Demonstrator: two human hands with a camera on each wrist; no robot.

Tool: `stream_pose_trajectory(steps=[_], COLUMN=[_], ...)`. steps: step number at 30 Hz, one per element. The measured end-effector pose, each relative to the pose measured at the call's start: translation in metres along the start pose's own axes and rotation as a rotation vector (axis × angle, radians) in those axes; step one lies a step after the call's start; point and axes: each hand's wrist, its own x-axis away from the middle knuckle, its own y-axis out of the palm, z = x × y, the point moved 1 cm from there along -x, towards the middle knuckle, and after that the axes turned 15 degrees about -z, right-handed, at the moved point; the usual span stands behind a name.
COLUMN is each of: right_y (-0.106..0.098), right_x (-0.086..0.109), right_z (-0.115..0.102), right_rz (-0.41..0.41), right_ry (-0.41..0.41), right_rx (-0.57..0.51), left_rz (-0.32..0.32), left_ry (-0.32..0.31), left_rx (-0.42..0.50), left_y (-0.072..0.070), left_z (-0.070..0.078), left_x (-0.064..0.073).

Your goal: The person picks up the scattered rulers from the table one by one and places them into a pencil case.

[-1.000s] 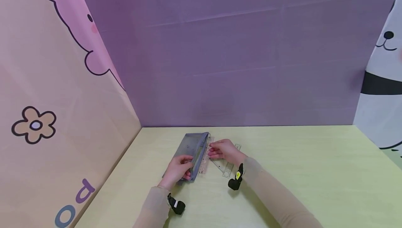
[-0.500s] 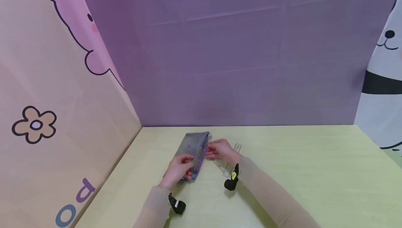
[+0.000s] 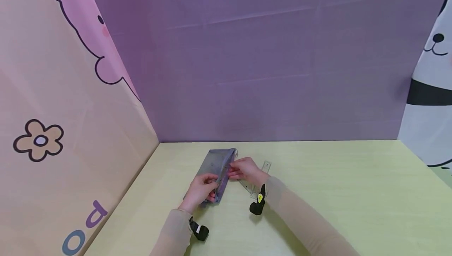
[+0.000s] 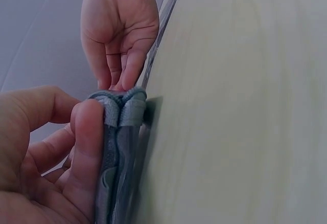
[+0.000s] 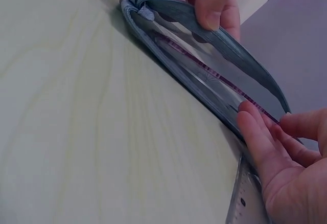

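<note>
A bluish-grey see-through zip pouch (image 3: 211, 164) lies on the table with its zipped mouth spread apart. My left hand (image 3: 202, 187) pinches the near part of its mouth between thumb and fingers. At the mouth's right side, my right hand (image 3: 247, 169) pinches a clear ruler (image 5: 219, 76) with a reddish marked edge. Most of that ruler's length sits inside the pouch, as the right wrist view shows. Beside the right hand, a clear set square (image 5: 244, 198) rests on the table, partly covered by the hand. Another clear ruler (image 3: 266, 166) lies behind the right wrist.
The pale wood-grain table (image 3: 335, 193) extends far to the right. A purple backdrop (image 3: 247, 71) rises at its back edge, and a printed cloth wall (image 3: 70, 169) borders the left side. Black cameras are strapped to both wrists.
My right hand has moved left to the pouch, and the ruler that lay outside along the pouch has gone into its mouth. My left hand stays in place.
</note>
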Motion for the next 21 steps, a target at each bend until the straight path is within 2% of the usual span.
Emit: stream_pose_trajectory(steps=[9,17,21], right_y=[0.01,0.018,0.021], right_x=[-0.002,-0.004,-0.006], right_z=[0.001,0.001,0.002], right_rz=[0.001,-0.003,-0.018], right_ry=[0.002,-0.003,-0.005], right_rx=[0.013,0.009,0.008], left_rz=[0.003,0.0,0.004], left_ry=[0.003,0.012,0.023], left_rx=[0.0,-0.002,-0.01], left_y=[0.0,-0.005,-0.006], left_z=[0.0,-0.032,-0.037], left_x=[0.001,-0.018,-0.022])
